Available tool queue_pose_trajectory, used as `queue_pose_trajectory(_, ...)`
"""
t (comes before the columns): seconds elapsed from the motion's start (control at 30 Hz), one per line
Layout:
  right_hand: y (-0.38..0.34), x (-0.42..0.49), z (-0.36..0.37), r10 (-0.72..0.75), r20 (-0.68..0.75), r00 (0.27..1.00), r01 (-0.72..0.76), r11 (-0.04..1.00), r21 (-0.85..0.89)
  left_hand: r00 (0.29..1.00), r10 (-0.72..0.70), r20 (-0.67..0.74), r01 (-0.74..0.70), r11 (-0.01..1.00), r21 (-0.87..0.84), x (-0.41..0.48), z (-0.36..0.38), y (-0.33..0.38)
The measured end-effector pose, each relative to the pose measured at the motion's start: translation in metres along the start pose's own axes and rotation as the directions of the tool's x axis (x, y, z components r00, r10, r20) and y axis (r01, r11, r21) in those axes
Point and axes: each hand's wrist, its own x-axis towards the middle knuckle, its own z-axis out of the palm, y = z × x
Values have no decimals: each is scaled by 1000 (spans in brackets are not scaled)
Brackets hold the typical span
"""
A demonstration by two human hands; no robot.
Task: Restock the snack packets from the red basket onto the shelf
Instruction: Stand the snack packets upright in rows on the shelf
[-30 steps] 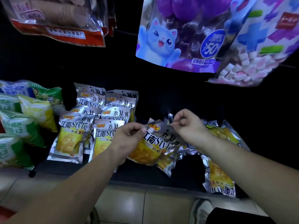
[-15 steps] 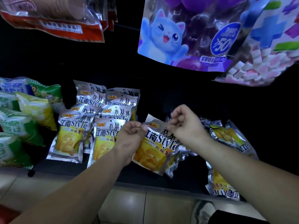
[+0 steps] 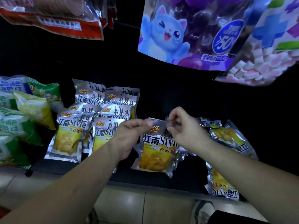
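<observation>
A silver and yellow chip packet (image 3: 155, 152) stands nearly upright on the dark shelf (image 3: 145, 180). My left hand (image 3: 129, 136) pinches its top left corner and my right hand (image 3: 182, 128) pinches its top right corner. To its left, several identical packets (image 3: 68, 136) stand in tidy rows. More of the same packets (image 3: 226, 139) lie jumbled to the right, one (image 3: 221, 183) upside down at the shelf's front edge. The red basket shows only as a red sliver (image 3: 3, 209) at the bottom left.
Green and yellow snack bags (image 3: 21, 120) fill the shelf's left end. Above hang a red-trimmed bag (image 3: 53, 18), a purple cat candy bag (image 3: 186, 33) and a marshmallow bag (image 3: 267, 50). Tiled floor (image 3: 126, 204) and my shoe (image 3: 202, 210) lie below.
Both hands have turned the held packet from a leftward tilt to nearly upright and brought its bottom down onto the shelf. The hands have drawn closer together at its top edge.
</observation>
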Motion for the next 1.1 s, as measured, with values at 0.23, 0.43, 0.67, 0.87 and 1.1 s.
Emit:
queue_pose_trajectory(0.23,1,3,-6,43,14,999,-44,998,37,998,-34,50,34,999,1,1,1,4)
queue_pose_trajectory(0.43,13,3,-8,31,-139,990,-20,997,75,999,-46,26,44,997,67,2,-2,1)
queue_pose_trajectory(0.67,-11,-9,-6,410,93,907,-385,720,578,999,-5,-47,8,997,74,-29,-2,47)
queue_pose_trajectory(0.87,-49,-27,-8,364,-16,931,-287,761,582,991,37,-126,-39,999,-10,-79,-10,88)
queue_pose_trajectory(1.1,-40,-47,-49,332,-221,917,-220,883,416,982,48,-185,-36,997,69,-111,-29,99)
